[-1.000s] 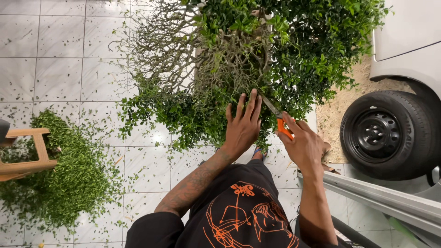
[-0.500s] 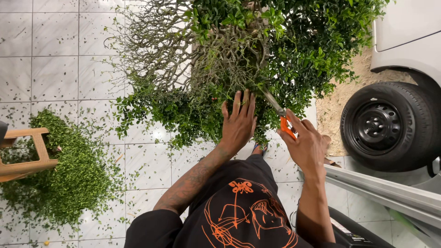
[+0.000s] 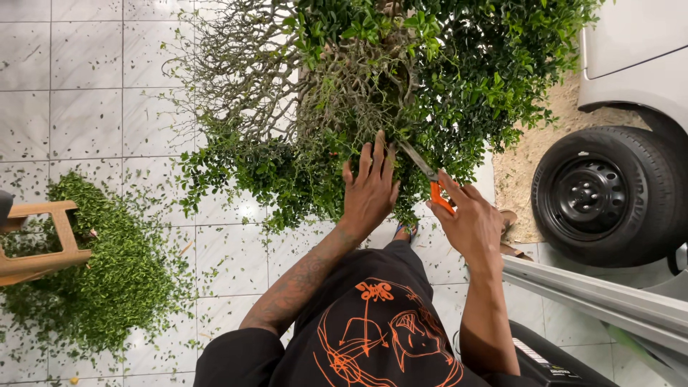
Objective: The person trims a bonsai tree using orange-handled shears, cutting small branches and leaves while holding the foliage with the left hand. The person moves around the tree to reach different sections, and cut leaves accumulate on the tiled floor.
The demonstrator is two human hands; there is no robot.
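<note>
— Orange handles, is that what you've got in your right hand (image 3: 469, 223)?

— Yes. My right fingers (image 3: 450, 188) are curled tight around the orange-handled shears (image 3: 428, 183), and the grey blades point up and to the left into the foliage.

— And the other hand?

— My left hand (image 3: 370, 188) lies flat and spread against the bush (image 3: 373, 86), fingers (image 3: 378, 153) stretched out and gripping nothing, just pressing on the small green leaves right beside the blades.

— Where does the bush sit?

— Straight ahead of me, filling the top of my view. Its left part is bare grey twigs; the right and lower parts are thick with leaves.

— What's around you?

— White floor tiles (image 3: 79, 115) sprinkled with tiny leaf scraps. A big heap of green clippings (image 3: 107, 279) lies well to my left, touching a wooden stool (image 3: 43, 240) at the edge of view. To my right, a black car tyre (image 3: 609, 195) stands on a sandy patch under a pale car body (image 3: 638, 54), and a grey metal rail (image 3: 602, 297) runs slantwise below it.
</note>
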